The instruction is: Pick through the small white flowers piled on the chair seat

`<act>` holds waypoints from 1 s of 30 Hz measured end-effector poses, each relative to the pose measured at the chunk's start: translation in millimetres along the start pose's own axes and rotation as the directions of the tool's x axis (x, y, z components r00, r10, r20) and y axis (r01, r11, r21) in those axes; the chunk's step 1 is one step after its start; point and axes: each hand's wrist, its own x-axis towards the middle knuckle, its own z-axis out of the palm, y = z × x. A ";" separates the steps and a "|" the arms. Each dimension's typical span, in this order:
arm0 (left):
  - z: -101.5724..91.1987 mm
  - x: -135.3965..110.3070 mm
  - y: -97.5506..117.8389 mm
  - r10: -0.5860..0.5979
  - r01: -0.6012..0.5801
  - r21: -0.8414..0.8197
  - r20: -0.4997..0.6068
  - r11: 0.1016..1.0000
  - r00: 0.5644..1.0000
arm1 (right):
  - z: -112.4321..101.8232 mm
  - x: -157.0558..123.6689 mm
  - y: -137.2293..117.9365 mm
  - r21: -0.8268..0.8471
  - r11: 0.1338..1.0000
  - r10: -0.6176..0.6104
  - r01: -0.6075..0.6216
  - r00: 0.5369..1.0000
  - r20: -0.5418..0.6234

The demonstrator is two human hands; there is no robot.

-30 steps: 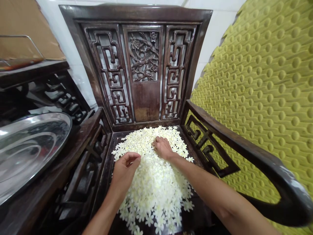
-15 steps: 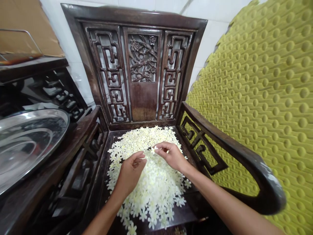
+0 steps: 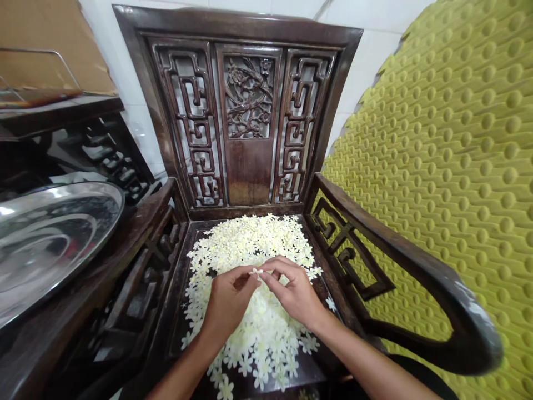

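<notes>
White flower (image 3: 255, 271), small, held up at the fingertips of both hands, above the middle of the seat. Petals partly covered by the fingers; stem end cannot be made out.

Right hand (image 3: 295, 286): thumb and forefinger pinch the flower from its right side; the other fingers curl behind, partly hidden. Left hand (image 3: 230, 297): thumb and forefinger meet the flower from the other side. Cannot tell whether they grip it or only touch it; the remaining fingers are out of sight behind the hand. Both forearms run off the lower edge.

Below and around the hands, a loose heap of blossoms (image 3: 266, 233), white with pale yellow tinges. Single blooms distinct at the near edge; the centre of the heap is washed out, and hands and forearms cover part of it. One stray bloom (image 3: 331, 304) lies apart, by the right side of the seat.

Heap rests on the dark seat (image 3: 306, 372) of a carved wooden chair (image 3: 250, 161). Right armrest (image 3: 400, 236) shows whole; left armrest (image 3: 144, 219) is cut by the frame. Round metal tray (image 3: 75, 236) beside it, cropped at left, its reflections blurred. Beyond the right armrest, a knobbly yellow-green sheet (image 3: 437, 139) leaves the frame. Upper left: brown cardboard (image 3: 54, 39), cropped too.
</notes>
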 end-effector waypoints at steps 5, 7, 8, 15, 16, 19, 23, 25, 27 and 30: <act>5.3 -0.5 1.4 -0.019 0.010 -0.135 -0.062 0.991 0.998 | -2.6 2.0 -4.5 0.119 0.993 -0.001 0.000 1.000 0.013; 6.6 -0.6 2.1 -0.007 -0.004 -0.159 -0.067 0.987 0.998 | -3.4 4.9 -1.5 0.284 0.953 0.097 -0.109 0.994 0.057; 7.0 -0.6 2.8 0.008 -0.017 -0.153 -0.060 0.988 0.998 | -3.6 6.1 0.5 0.373 0.911 0.156 -0.177 0.984 0.086; 6.8 -2.2 11.4 0.255 -0.245 0.092 -0.116 0.965 0.960 | -0.3 5.0 6.8 0.550 0.753 0.298 -0.363 0.932 0.207; 7.0 -2.5 11.4 0.269 -0.255 0.119 -0.123 0.960 0.955 | 0.1 3.8 6.7 0.529 0.771 0.287 -0.355 0.935 0.208; 8.7 -3.9 9.8 0.235 -0.223 0.109 -0.125 0.969 0.964 | -0.9 0.2 4.9 0.384 0.885 0.220 -0.263 0.964 0.152; 12.0 -6.7 9.9 0.141 -0.139 0.027 -0.089 0.990 0.986 | -6.1 -2.6 -2.0 0.036 0.998 0.045 -0.048 0.997 0.069; 13.3 -8.3 11.4 0.108 -0.109 -0.010 -0.067 0.994 0.992 | -8.2 -2.3 -5.2 -0.065 0.997 -0.024 0.029 0.997 0.071; 14.2 -9.7 12.4 0.084 -0.086 -0.041 -0.058 0.995 0.995 | -8.9 -1.4 -6.5 -0.125 0.990 -0.061 0.071 0.995 0.081; 14.7 -10.9 11.1 0.045 -0.050 -0.065 -0.063 0.997 0.997 | -6.9 -1.2 -4.3 -0.191 0.978 -0.067 0.084 0.994 0.092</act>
